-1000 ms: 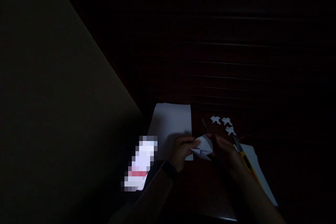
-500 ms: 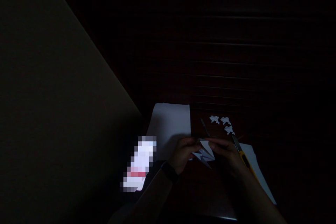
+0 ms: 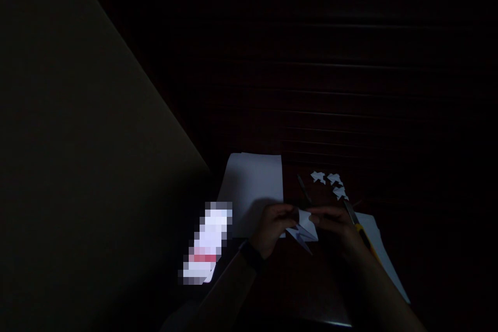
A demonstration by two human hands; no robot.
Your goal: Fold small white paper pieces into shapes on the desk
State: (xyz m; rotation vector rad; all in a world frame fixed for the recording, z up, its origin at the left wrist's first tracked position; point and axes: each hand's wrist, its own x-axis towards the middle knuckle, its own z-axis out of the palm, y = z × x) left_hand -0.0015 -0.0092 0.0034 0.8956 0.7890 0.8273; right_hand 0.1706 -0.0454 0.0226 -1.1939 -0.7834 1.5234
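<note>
A partly folded piece of white paper (image 3: 305, 225) is held up between my two hands, with pointed flaps sticking out toward me. My left hand (image 3: 271, 228), with a dark band at the wrist, pinches its left side between thumb and fingers. On the other side, my right hand (image 3: 335, 225) grips the paper's upper right edge, index finger and thumb closed on it. Beyond my hands lie three small folded paper figures (image 3: 318, 177). A yellow-handled utility knife (image 3: 363, 236) rests just right of my right hand, partly behind the forearm.
White sheets (image 3: 254, 179) lie behind my left hand, and more white paper (image 3: 385, 257) sits under the knife at the right. A thin dark tool (image 3: 304, 188) lies beyond my hands. At the left a lit phone (image 3: 206, 244) glows, its screen blurred. A wall (image 3: 78, 140) rises on the left.
The folded paper has tilted a little and its flaps now point slightly lower. My right fingers have shifted slightly on its edge. Everything else stays in place.
</note>
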